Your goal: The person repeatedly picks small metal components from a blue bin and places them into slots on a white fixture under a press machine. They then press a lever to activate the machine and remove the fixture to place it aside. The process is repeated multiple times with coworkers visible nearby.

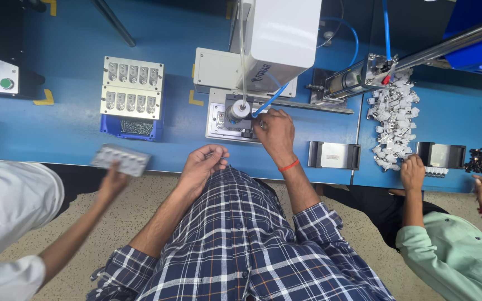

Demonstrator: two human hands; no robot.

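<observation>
While curled at the bench edge (285, 174), left hand (203, 163) fingers; right hand (274, 132) pinching the fixture (235, 125).

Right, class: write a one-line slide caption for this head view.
Right hand at the fixture under a white machine head; left hand curled near the blue bench edge.

Right hand (274, 132) at fixture (235, 120), left hand (202, 163) curled

Stacked trays (132, 88) lie left of the fixture (235, 120) (on the bench (73, 139)).
</observation>
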